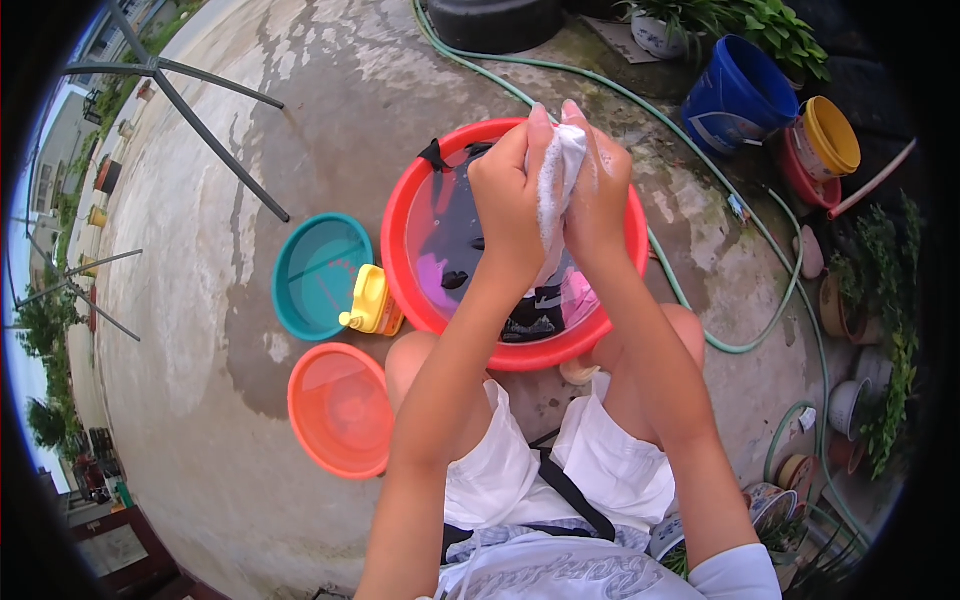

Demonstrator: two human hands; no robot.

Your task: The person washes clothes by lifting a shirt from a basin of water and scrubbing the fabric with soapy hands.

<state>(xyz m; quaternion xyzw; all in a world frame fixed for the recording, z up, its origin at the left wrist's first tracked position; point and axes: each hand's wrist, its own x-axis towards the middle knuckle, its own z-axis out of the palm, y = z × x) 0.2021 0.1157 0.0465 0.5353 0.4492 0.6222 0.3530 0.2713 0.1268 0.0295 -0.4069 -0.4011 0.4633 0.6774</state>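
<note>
A soapy white cloth (573, 150) is bunched between my two fists, above a large red plastic basin (395, 247). My left hand (508, 199) grips its left side, and suds run down between the hands. Opposite it, my right hand (602, 195) is closed on the cloth's other side. Water in the basin holds dark garments (534, 315), a pink cloth (578, 298) at the near right and a purple-pink piece (431, 274) at the left. A black strip of fabric (433, 155) hangs over the far left rim.
Left of the red basin are a yellow jug (369, 300), a teal basin (279, 285) and an orange basin (300, 420), both with water. A green hose (679, 135) curves along the right. Beyond it stand a blue bucket (720, 105), a yellow bucket (814, 142) and potted plants.
</note>
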